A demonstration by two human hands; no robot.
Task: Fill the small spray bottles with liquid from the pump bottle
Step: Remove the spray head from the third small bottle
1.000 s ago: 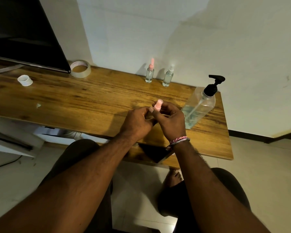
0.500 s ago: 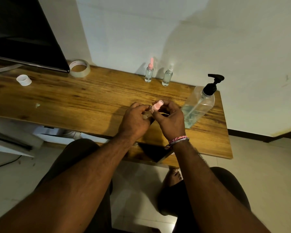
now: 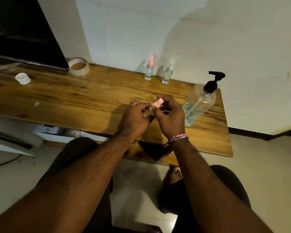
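Pink-capped small clear spray bottle (image 3: 155,105) sits between both hands above the middle of the brown wooden bench (image 3: 77,100), its pink cap tilted up toward one o'clock. The left hand (image 3: 133,121) curls its fingers (image 3: 141,105) round the clear body, which is mostly hidden, so how much liquid it holds cannot be told. The right hand (image 3: 172,118) pinches the pink cap between thumb and forefinger, its other fingers bent loosely over the top. Both forearms reach up from the lower edge of the view and meet at the bottle; the right wrist wears a pink and white braided band (image 3: 176,139).

At three o'clock from the hands, just beside the right hand, stands the large clear pump bottle with a black pump head (image 3: 200,103), with pale liquid in its lower part. At twelve o'clock, near the wall, two more small bottles stand upright and near each other: a pink-topped clear spray bottle (image 3: 149,69) and a clear-topped small spray bottle (image 3: 167,73). At ten o'clock lie a roll of clear tape (image 3: 79,66), a small white plastic cap (image 3: 23,78) and a dark flat screen (image 3: 22,31).
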